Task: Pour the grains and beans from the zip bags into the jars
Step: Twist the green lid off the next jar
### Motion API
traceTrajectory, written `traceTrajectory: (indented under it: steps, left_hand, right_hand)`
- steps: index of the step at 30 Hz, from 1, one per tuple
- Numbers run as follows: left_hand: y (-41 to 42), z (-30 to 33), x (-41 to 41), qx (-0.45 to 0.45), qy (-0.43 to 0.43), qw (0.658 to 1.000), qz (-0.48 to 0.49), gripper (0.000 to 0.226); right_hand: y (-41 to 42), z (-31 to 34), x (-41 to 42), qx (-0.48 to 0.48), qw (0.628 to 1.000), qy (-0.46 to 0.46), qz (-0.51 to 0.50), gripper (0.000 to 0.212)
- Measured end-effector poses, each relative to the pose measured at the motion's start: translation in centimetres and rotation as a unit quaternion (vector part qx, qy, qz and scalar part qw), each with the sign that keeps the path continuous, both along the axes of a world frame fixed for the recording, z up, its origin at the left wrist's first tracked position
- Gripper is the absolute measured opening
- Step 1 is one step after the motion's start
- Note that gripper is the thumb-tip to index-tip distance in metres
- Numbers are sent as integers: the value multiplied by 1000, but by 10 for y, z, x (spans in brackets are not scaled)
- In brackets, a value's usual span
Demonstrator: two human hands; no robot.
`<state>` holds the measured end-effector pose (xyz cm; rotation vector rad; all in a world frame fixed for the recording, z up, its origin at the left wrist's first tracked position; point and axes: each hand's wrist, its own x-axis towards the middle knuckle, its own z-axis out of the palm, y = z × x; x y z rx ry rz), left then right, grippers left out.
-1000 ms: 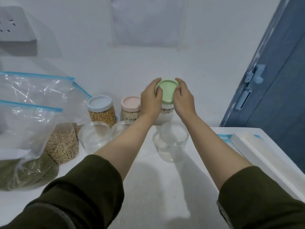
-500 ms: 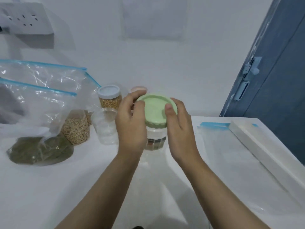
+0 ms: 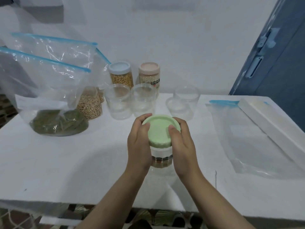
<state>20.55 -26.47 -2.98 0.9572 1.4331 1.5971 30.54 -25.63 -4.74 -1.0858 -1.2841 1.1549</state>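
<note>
Both hands hold a clear jar (image 3: 161,160) with a green lid (image 3: 159,131) over the middle of the white table (image 3: 69,162). My left hand (image 3: 139,142) grips the jar's left side and lid rim. On the right side my right hand (image 3: 181,144) curls round it, thumb on the lid. A zip bag of green grains (image 3: 57,123) and a zip bag of tan beans (image 3: 90,104) stand at the left. Three open clear jars, one (image 3: 117,101), another (image 3: 143,100) and a third (image 3: 184,103), stand behind the held jar.
At the back stand a filled jar with a blue-grey lid (image 3: 121,75) and one with a pink lid (image 3: 149,75). An emptied zip bag (image 3: 250,138) lies flat at the right beside a long white box (image 3: 270,123). A blue door (image 3: 280,55) is at far right.
Both hands have carried the green-lidded jar from the back row toward me, to the middle of the table. The view has tilted down.
</note>
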Motion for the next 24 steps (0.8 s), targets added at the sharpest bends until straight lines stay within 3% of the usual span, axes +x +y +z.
traceTrajectory:
  steps: [10,13,17,20,24]
  left_hand:
    - [9,-15,-9,28,-39,993,-111,35]
    - [9,-19,-12,41,-17,990,-132,39]
    - [-5,-26,-13,64,32,989,-133,41]
    - [-22,-36,-14,77,49,987,-135,44]
    - [-33,-46,-16,86,89,981,-152,71]
  right_hand:
    - [11,4,14,-7,1000,1,20,29]
    - [15,4,20,-17,999,-16,37,22]
    - [11,-1,18,-16,1000,16,-22,6]
    - [0,-7,15,23,999,27,-36,24]
    - [-13,-21,18,85,996,19,-3,62]
